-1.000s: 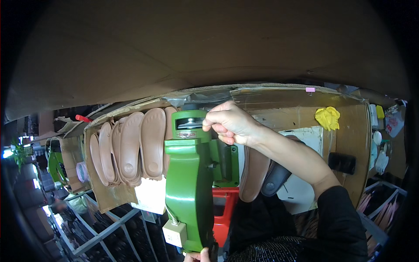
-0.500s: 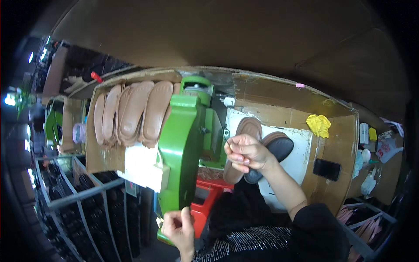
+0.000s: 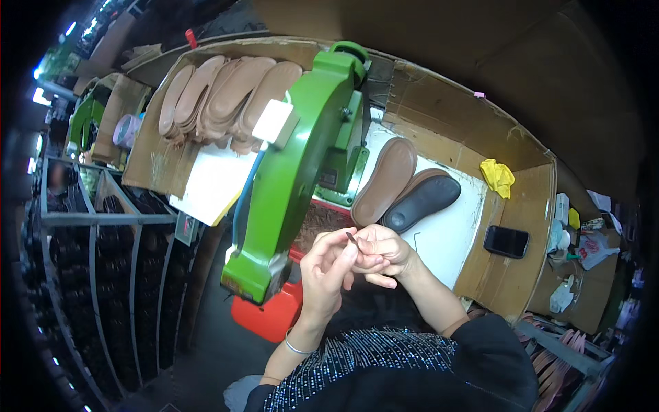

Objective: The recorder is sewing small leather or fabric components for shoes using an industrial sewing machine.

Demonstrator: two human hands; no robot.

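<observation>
My left hand point(image 3: 328, 271) and my right hand point(image 3: 384, 250) meet in front of me, fingertips together. Pinched between them is a small, thin dark piece point(image 3: 351, 239); its kind is too small to make out. The fingers of both hands are closed. Just beyond them, a brown shoe insole point(image 3: 386, 180) lies on a white board point(image 3: 449, 257). Beside it is a dark insole point(image 3: 424, 202) resting partly over another brown one. To the left of my hands stands a green machine point(image 3: 292, 185) with a white box on its side.
Several brown insoles point(image 3: 230, 96) are stacked at the far left inside cardboard walls point(image 3: 446, 110). A yellow cloth point(image 3: 497, 178) and a black phone point(image 3: 506, 242) lie to the right. A thin bent metal rod point(image 3: 416, 240) is on the board. Below the machine sits something red point(image 3: 268, 312).
My left hand has risen from beside the machine's lower end to meet my right hand. The right hand has come nearer, away from the insoles. The view has shifted and tilted.
</observation>
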